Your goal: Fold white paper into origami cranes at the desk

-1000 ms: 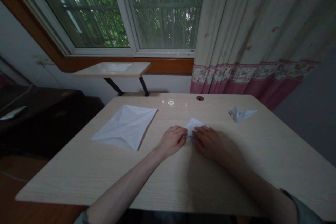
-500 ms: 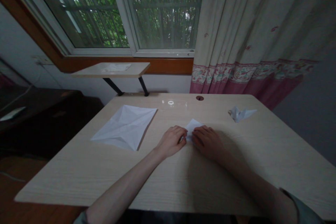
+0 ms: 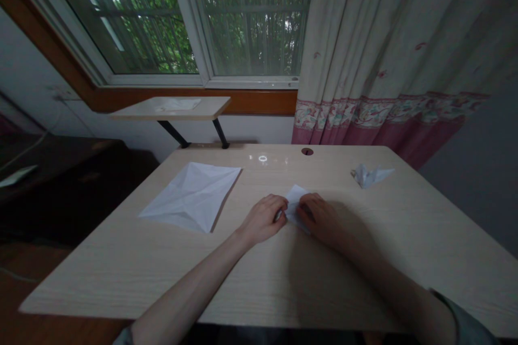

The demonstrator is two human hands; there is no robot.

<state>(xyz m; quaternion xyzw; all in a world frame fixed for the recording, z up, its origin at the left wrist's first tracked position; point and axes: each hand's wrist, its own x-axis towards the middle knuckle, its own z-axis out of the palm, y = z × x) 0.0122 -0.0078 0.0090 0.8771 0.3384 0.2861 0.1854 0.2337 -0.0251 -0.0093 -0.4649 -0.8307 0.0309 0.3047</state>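
Note:
Between my hands, a small folded piece of white paper (image 3: 295, 194) lies on the desk, its pointed top showing beyond my fingers. My left hand (image 3: 267, 216) pinches its left edge with thumb and fingers together. On the other side my right hand (image 3: 319, 218) is closed over the paper's right part, its curled fingers covering some of it. Farther left rests a larger creased white sheet (image 3: 194, 194), opened out flat. A folded paper crane (image 3: 370, 176) sits at the desk's right rear.
The pale wooden desk (image 3: 243, 275) has a round cable hole (image 3: 307, 151) near its back edge. A raised shelf (image 3: 210, 108) on black legs holds white paper (image 3: 180, 104). Behind are a window (image 3: 251, 21) and a patterned curtain (image 3: 348, 54). A dark surface (image 3: 76, 172) stands at left.
My right hand has shifted slightly, and more of the paper shows below and between the hands. The left hand stays nearly in place.

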